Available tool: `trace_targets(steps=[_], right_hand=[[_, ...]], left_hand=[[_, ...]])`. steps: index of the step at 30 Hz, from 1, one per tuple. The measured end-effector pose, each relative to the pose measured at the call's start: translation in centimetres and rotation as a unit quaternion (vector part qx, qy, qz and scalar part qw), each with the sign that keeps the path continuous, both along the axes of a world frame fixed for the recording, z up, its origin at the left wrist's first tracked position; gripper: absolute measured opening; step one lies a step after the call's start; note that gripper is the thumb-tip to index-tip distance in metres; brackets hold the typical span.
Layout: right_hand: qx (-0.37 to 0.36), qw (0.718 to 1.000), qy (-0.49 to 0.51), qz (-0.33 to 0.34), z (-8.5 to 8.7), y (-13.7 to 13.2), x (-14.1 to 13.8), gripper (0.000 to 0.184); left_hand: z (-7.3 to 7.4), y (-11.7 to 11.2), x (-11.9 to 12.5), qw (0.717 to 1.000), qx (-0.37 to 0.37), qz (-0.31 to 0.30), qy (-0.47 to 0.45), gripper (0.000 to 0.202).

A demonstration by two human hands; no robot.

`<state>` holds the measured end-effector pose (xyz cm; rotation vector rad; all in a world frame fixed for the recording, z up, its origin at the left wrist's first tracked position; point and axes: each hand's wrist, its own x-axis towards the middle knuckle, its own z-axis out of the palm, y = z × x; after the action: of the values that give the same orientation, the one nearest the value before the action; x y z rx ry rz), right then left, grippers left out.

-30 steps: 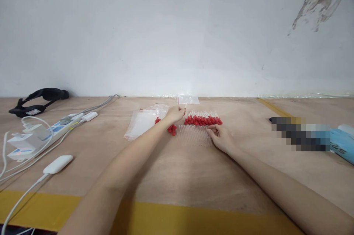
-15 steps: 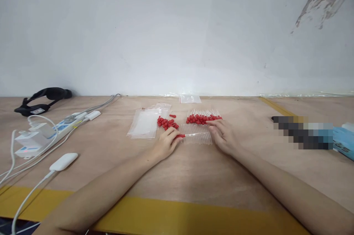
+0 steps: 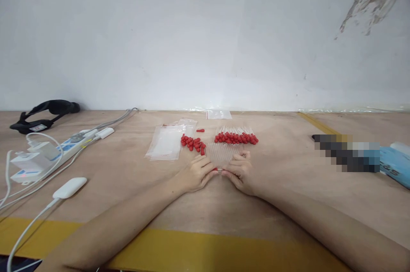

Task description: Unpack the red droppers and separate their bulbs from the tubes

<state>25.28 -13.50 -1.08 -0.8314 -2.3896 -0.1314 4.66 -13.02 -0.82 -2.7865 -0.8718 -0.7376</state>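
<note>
left arm [image 3: 134, 216]: angled inward | right arm [image 3: 320, 220]: angled inward | left hand [image 3: 197, 174]: pinching | right hand [image 3: 242, 174]: pinching | hands: facing, near each other, apart

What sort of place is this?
Probably a workbench for small handwork, set against a wall: a row of red-ended clear tubes and a pile of loose red caps lie on it, with a power strip at the left.

At the right edge of the frame, dark characters resembling "&S" stood on a blue package [image 3: 393, 163], not sharp enough for certainty. The white label [image 3: 38, 128] on the black band [image 3: 60, 106], far left, was too small to read.
</note>
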Motion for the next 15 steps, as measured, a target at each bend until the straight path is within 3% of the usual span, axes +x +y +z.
trace_targets(steps=[7, 11, 13, 15], right_hand=[[0.131, 0.990, -0.043, 0.021, -0.5, -0.3, 1.0, 0.023], [0.125, 0.992, -0.028, 0.003, -0.8, -0.3, 2.2, 0.024], [0.095, 0.994, 0.003, -0.044, -0.7, 0.1, 3.2, 0.023], [0.059, 0.987, 0.055, -0.139, -0.4, 0.8, 4.3, 0.023]], left_hand=[[0.7, -0.5, 0.1, 0.999, 0.002, -0.008, 0.052, 0.031], [0.7, -0.6, -0.5, 0.999, -0.012, 0.005, 0.050, 0.031], [1.0, -0.3, -1.2, 0.999, -0.023, 0.036, 0.023, 0.033], [1.7, 0.5, -2.1, 0.995, -0.037, 0.088, -0.032, 0.033]])
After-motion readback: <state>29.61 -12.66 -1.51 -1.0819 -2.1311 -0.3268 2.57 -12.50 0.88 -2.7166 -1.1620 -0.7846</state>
